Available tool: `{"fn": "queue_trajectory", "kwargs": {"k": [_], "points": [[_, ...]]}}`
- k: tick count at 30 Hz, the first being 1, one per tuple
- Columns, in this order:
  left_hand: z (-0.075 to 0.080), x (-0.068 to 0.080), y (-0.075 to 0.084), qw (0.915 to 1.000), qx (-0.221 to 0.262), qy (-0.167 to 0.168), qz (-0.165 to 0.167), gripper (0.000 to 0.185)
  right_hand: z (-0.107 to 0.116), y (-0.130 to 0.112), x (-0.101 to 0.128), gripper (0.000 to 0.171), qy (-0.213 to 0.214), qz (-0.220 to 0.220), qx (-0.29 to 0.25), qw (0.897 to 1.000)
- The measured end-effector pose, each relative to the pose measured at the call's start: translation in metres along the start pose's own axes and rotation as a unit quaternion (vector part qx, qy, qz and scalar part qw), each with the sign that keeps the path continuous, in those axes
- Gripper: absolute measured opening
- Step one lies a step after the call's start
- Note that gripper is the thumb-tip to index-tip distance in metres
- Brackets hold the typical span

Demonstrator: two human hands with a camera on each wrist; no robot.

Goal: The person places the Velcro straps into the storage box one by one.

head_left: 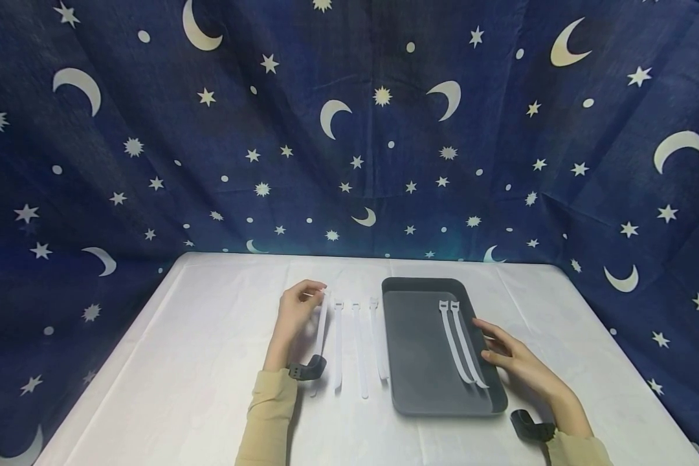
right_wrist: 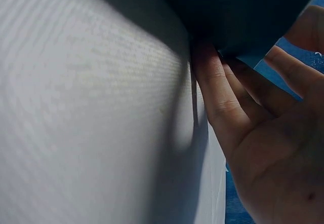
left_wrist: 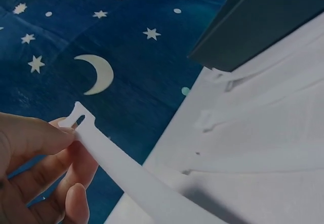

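Note:
My left hand (head_left: 298, 307) pinches a white cable strap (left_wrist: 126, 171) between thumb and fingers, just below its slotted head. From that grip the strap slants down toward the table, its lower part passing behind the wrist camera in the head view. Three similar white straps (head_left: 358, 349) lie side by side on the table to the right of this hand. Two more straps (head_left: 459, 346) rest lengthwise in the right half of a dark grey tray (head_left: 419, 409). Against the tray's right side, my right hand (head_left: 515, 358) touches the wall with extended fingers.
A white cloth covers the table (head_left: 198, 362). Behind it hangs a dark blue curtain (head_left: 303, 175) with moons and stars. Dark wrist cameras (head_left: 309, 369) sit on both wrists. The tray's raised rim stands close to the rightmost loose strap.

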State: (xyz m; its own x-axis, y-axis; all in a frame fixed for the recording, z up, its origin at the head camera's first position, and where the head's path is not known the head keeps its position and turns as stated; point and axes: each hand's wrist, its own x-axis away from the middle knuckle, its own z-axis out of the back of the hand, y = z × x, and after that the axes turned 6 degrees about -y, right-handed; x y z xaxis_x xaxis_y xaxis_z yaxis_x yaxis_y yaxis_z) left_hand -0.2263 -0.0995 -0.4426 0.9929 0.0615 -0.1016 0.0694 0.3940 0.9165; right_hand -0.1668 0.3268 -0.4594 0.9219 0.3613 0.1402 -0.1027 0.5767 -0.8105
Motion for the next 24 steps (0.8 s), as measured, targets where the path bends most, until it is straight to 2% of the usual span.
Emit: {"fn": "queue_trajectory", "kwargs": {"k": [12, 16, 24], "points": [[0.006, 0.005, 0.020, 0.9992, -0.005, -0.014, -0.037, 0.015, 0.000, 0.003, 0.001, 0.062, -0.002, 0.019, -0.011, 1.000], [0.007, 0.007, 0.027, 0.9983, -0.012, -0.018, -0.054, 0.015, 0.001, 0.003, 0.002, 0.062, -0.003, 0.022, 0.000, 1.000], [0.009, 0.012, 0.040, 0.9981, -0.023, -0.023, -0.053, 0.015, 0.002, 0.002, 0.002, 0.062, -0.010, 0.022, 0.000, 1.000]]}}
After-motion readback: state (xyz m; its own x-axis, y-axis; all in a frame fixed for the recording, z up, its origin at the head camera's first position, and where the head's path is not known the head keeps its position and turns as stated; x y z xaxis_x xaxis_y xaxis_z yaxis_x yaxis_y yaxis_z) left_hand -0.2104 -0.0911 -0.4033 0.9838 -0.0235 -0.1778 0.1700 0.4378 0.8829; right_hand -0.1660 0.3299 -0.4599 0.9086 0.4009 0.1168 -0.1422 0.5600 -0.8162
